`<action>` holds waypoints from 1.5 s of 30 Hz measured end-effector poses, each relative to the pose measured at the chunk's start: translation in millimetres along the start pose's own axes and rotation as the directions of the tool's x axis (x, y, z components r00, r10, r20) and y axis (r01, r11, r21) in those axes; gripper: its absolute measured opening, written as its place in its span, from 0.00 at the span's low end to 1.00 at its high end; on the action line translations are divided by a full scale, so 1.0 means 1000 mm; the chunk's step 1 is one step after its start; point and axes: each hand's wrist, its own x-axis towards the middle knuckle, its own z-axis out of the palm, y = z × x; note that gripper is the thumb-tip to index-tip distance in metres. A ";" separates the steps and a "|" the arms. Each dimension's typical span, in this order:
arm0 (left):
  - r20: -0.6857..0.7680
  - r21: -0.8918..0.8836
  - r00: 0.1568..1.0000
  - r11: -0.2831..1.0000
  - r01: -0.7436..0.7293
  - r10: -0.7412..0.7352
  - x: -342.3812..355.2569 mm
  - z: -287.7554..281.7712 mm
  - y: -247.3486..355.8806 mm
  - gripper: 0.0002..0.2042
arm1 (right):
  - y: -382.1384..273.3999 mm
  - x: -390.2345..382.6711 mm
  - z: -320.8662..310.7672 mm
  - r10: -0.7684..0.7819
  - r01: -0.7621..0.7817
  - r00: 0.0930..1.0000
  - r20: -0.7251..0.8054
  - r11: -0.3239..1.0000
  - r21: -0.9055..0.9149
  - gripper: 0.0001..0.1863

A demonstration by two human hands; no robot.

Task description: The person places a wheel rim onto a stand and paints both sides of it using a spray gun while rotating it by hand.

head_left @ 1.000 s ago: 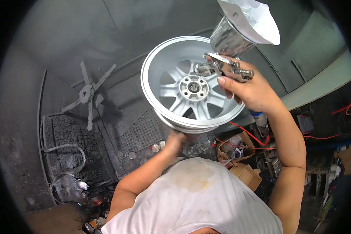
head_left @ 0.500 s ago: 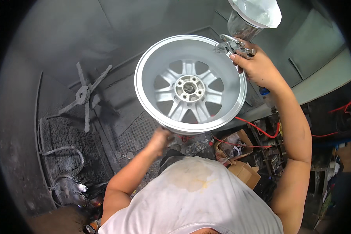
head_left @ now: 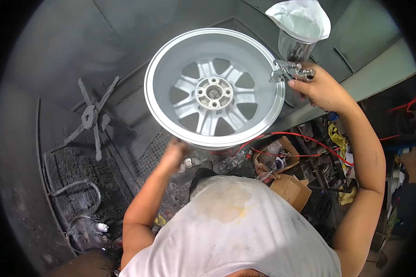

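Note:
My right hand (head_left: pixel 321 87) grips a chrome spray gun (head_left: pixel 291 71), its nozzle at the right rim of a silver alloy wheel (head_left: pixel 214 91). Above the gun is a metal cup (head_left: pixel 293 48) with a white paper liner or filter (head_left: pixel 300 21) at its top, pale liquid visible inside. The wheel faces up in the upper middle. My left hand (head_left: pixel 173 154) is just under the wheel's lower left rim, its fingers blurred and partly hidden, so I cannot tell what they touch.
Grey booth walls (head_left: pixel 69 41) surround me. A paint-crusted star stand (head_left: pixel 90 116) and rough block (head_left: pixel 92 175) are at left. A red hose (head_left: pixel 300 137) crosses at right, above cardboard boxes (head_left: pixel 286 189), cluttered shelving (head_left: pixel 333 175) and a pale ledge (head_left: pixel 383 74).
My right hand and the spray gun have moved right, from over the wheel's middle to its rim. The wheel appears shifted left and up in view, as does my left hand.

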 end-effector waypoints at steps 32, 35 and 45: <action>-0.115 -0.184 0.975 0.961 -0.208 0.189 0.018 -0.038 0.000 0.22 | 0.015 0.007 0.012 -0.006 -0.001 0.994 0.113 0.998 0.064 0.18; 0.031 -0.364 1.000 0.931 0.010 0.002 -0.012 0.006 0.000 0.22 | 0.017 -0.008 0.020 -0.015 -0.002 0.986 0.163 0.995 0.103 0.20; 0.217 -0.231 0.966 0.954 0.193 -0.143 -0.012 0.013 -0.069 0.33 | -0.013 -0.039 0.045 -0.112 -0.008 0.928 0.356 0.947 0.321 0.31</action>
